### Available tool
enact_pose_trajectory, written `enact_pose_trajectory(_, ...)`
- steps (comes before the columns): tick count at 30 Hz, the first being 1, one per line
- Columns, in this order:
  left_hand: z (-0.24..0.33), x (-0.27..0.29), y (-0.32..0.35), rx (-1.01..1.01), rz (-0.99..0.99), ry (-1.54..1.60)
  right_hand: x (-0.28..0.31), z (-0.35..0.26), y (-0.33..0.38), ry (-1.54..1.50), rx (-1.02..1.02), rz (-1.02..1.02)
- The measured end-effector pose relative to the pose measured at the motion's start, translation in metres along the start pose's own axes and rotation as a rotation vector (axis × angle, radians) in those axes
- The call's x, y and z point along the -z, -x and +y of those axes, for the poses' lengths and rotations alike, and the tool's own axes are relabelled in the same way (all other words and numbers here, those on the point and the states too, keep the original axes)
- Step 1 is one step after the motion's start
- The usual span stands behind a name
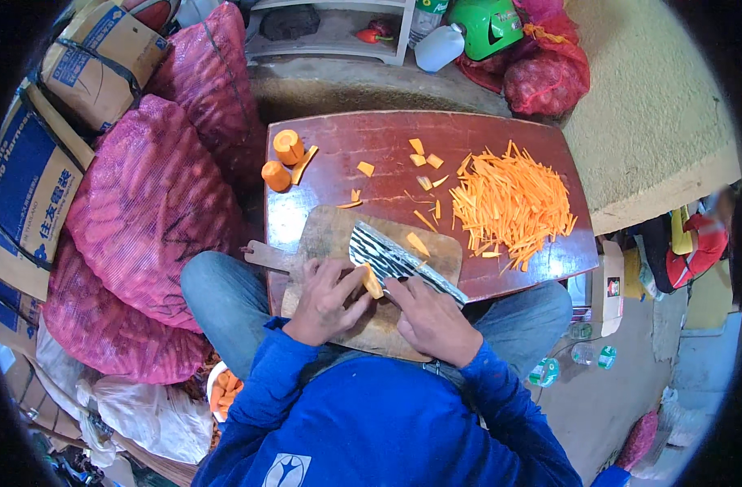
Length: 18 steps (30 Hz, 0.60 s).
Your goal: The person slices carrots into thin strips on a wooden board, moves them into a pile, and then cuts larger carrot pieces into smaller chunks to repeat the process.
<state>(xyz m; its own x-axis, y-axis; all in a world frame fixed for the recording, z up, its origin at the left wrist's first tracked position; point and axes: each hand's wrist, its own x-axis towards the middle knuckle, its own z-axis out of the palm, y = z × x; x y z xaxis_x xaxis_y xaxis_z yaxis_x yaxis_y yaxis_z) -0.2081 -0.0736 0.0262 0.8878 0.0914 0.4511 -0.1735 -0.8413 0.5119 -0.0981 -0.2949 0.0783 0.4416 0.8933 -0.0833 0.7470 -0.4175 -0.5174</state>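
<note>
My left hand (329, 300) is closed on a piece of carrot (372, 282), fingertips bent over it on the wooden chopping board (330, 227). Against the carrot lies a wide knife (399, 258) with a black-and-white patterned blade. My right hand (437, 318) is closed at the knife's near side; its handle is hidden. A small carrot slice (418, 243) rests on the blade. To the far right is a heap of carrot strips (513, 207) on the red-brown table (371, 130). Two carrot chunks (288, 147) stand at the table's far left corner.
Loose carrot offcuts (365, 169) are scattered beyond the board. Pink mesh sacks (148, 211) and cardboard boxes (22, 187) crowd the left. A white container of carrots (223, 392) sits by my left elbow. Behind the table stand a shelf (330, 49) and a green helmet (484, 28).
</note>
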Motion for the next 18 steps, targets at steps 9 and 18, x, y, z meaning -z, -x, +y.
enact_pose_trajectory(9, -0.003, 0.009, 0.001, -0.164, 0.167, -0.125, 0.001, 0.004, 0.008, -0.022, -0.018, 0.068)
enact_pose_trajectory(18, -0.018, 0.005, 0.012, -0.115, -0.027, -0.356, 0.037, 0.028, 0.030, -0.103, -0.084, 0.247)
